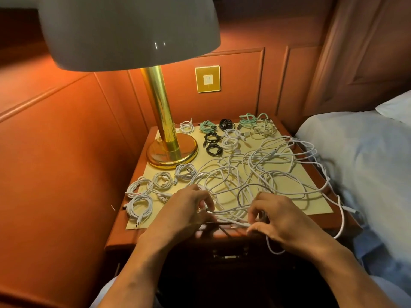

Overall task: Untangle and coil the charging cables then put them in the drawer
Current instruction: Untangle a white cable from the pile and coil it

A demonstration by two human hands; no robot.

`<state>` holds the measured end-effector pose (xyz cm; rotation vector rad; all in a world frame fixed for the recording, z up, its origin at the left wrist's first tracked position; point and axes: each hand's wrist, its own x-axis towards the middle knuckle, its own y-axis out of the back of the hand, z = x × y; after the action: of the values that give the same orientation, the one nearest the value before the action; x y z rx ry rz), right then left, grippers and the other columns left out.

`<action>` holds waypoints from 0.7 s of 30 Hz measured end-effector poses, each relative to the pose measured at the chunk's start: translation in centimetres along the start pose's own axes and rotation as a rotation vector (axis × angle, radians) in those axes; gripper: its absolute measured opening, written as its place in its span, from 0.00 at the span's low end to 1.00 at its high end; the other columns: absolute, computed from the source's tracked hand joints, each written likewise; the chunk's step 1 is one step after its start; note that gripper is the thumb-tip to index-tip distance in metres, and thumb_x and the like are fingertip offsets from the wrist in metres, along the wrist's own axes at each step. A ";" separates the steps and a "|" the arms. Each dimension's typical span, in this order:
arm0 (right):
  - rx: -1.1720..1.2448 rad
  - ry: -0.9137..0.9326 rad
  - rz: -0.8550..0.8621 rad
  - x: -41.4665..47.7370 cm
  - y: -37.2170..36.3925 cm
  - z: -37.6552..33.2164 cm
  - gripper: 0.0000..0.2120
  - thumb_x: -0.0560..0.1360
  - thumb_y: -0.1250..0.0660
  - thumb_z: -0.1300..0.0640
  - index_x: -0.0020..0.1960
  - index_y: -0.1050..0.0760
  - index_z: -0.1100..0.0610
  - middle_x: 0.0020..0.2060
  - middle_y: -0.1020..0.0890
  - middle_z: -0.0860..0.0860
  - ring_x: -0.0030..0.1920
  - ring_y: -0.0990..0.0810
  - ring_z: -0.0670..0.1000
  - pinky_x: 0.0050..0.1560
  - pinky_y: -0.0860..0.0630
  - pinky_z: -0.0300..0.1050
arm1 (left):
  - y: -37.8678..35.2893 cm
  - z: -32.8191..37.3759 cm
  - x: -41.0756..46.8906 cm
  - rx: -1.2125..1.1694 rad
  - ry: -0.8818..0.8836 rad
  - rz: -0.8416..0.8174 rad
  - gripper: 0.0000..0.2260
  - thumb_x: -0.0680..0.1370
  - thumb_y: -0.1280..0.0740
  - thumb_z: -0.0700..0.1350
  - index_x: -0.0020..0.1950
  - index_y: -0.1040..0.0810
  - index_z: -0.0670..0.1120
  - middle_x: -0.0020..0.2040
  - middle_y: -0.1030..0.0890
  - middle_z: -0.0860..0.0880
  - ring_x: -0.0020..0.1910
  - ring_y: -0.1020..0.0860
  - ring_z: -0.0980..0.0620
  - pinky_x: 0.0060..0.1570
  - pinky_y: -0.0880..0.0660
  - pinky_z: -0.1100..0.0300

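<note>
Both hands work at the front edge of the nightstand [121, 235], with a short stretch of white cable [229, 222] pulled straight between them. The left hand [184, 211] has its fingers curled down over one end of that stretch and grips it. The right hand [282, 221] pinches the other end between thumb and forefinger, its other fingers loosely bent, and a loop of the same white cord hangs below it over the front of the stand.

Just behind the hands, a big tangle of white cables [255, 174] sprawls across the yellow mat [311, 205], and a few strands spill off the right side toward the bed [367, 163].

To the left of the tangle lie four white coils [140, 206], neatly wound. Further back there are black coils [213, 150], a green coil [208, 126] and a looser green bundle [253, 118] near the wall.

The brass lamp [172, 152] stands at the back left of the mat. The drawer front [226, 255] below the hands is in deep shadow; it looks closed, though I can't be sure.
</note>
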<state>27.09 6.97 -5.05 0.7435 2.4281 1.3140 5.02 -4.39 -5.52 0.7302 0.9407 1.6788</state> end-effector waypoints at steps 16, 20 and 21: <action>0.297 0.022 0.219 0.8 0.4 -0.6 0.12 0.68 0.23 0.41 0.41 0.22 0.46 0.53 0.28 0.39 0.54 0.26 0.38 0.50 0.30 0.30 | 1.0 1.7 -0.2 0.054 0.012 0.011 0.09 0.78 0.32 0.61 0.56 0.20 0.63 0.51 0.27 0.60 0.50 0.24 0.61 0.54 0.21 0.53; 0.465 -0.048 0.264 0.9 0.9 -1.0 0.16 0.67 0.28 0.37 0.41 0.21 0.50 0.51 0.22 0.42 0.50 0.23 0.38 0.48 0.25 0.35 | 1.4 1.6 -0.2 0.150 0.026 0.021 0.09 0.81 0.33 0.55 0.59 0.17 0.63 0.51 0.23 0.60 0.50 0.23 0.57 0.54 0.23 0.52; 0.493 -0.081 0.312 0.9 1.1 -1.1 0.17 0.67 0.29 0.37 0.42 0.21 0.51 0.47 0.20 0.43 0.48 0.22 0.37 0.45 0.26 0.33 | 1.5 1.5 -0.2 0.204 0.017 0.019 0.09 0.81 0.33 0.54 0.59 0.17 0.64 0.52 0.22 0.60 0.52 0.22 0.57 0.55 0.24 0.52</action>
<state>26.19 7.24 -3.56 1.3153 2.6726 0.7451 5.57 -4.52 -3.48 0.8637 1.1319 1.6226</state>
